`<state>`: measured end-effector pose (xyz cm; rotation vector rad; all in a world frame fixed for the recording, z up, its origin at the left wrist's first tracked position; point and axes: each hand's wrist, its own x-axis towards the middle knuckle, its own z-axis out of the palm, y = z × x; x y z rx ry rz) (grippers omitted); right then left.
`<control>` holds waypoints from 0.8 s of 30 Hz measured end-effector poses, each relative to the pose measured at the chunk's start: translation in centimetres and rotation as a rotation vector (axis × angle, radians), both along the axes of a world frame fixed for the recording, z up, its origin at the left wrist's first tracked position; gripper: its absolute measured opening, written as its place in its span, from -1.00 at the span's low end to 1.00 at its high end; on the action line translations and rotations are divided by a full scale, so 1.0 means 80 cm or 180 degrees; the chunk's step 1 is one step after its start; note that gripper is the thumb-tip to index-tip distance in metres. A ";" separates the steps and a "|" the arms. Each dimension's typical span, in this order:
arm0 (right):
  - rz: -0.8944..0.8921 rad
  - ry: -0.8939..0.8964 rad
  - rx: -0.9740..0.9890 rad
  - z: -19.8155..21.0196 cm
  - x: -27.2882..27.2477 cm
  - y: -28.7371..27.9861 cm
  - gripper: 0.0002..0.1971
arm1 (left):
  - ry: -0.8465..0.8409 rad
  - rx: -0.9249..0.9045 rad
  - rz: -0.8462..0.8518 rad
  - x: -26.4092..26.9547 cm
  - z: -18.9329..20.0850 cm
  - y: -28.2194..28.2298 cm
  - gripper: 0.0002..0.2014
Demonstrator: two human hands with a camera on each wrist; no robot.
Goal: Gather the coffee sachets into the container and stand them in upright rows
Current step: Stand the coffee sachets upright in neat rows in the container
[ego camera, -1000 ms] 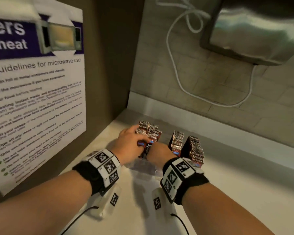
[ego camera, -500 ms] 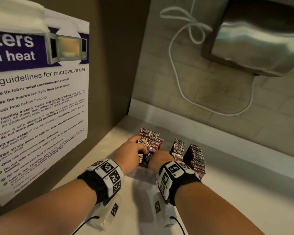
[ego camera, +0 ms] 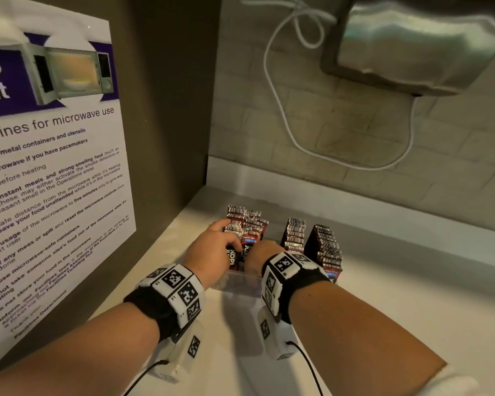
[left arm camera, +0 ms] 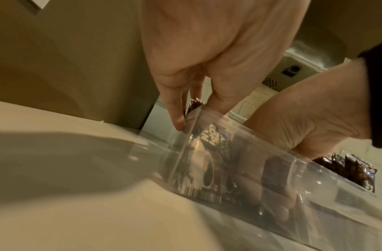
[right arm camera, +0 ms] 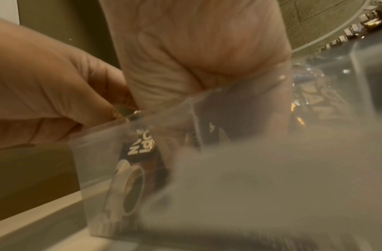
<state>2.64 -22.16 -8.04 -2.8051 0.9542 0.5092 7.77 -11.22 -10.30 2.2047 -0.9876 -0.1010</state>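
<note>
A clear plastic container [ego camera: 240,284] sits on the white counter in the corner. It holds three upright rows of red-brown coffee sachets: left [ego camera: 249,221], middle [ego camera: 295,232] and right [ego camera: 326,248]. My left hand [ego camera: 213,251] curls over the front sachets of the left row, thumb along the row's side. In the left wrist view its fingers [left arm camera: 175,110] straddle the container rim, above a sachet [left arm camera: 209,152] seen through the wall. My right hand [ego camera: 262,252] reaches down inside the container, gripping the same front sachets [right arm camera: 140,147]. Its fingertips [left arm camera: 280,207] show blurred through the wall.
A brown side wall with a microwave-guidelines poster [ego camera: 49,181] stands close on the left. A tiled back wall carries a steel dispenser [ego camera: 420,44] and a looped white cable [ego camera: 283,115]. White counter [ego camera: 397,295] stretches to the right and in front of the container.
Both hands stay at the front of the left row. The right hand has drawn closer to the left hand, and the left hand's fingers have curled further down over the front sachets.
</note>
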 end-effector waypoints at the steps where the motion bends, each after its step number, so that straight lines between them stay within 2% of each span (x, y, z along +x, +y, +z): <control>1: -0.0006 -0.0038 -0.0021 0.001 -0.001 -0.001 -0.74 | -0.0016 0.0015 -0.0006 0.000 0.000 0.000 -0.59; 5: -0.0025 -0.0236 -0.0140 0.003 -0.007 -0.002 -0.73 | -0.0024 0.0054 0.0020 -0.001 0.002 0.000 -0.62; 14: -0.0159 -0.0823 -0.0052 0.024 -0.023 0.003 -0.53 | -0.0020 0.0188 0.0073 -0.008 0.011 -0.003 -0.65; 18: -0.0346 -0.1124 0.0076 0.046 -0.036 0.005 -0.56 | -0.0085 0.0156 0.0109 -0.010 0.019 -0.002 -0.75; 22: -0.0419 -0.1582 0.0093 0.067 -0.050 0.003 -0.64 | -0.0131 -0.0401 0.0395 -0.020 0.042 -0.007 -0.85; 24: -0.0269 -0.1888 0.0006 0.072 -0.055 0.004 -0.62 | 0.0482 -0.0816 0.0366 -0.027 0.061 -0.015 -0.78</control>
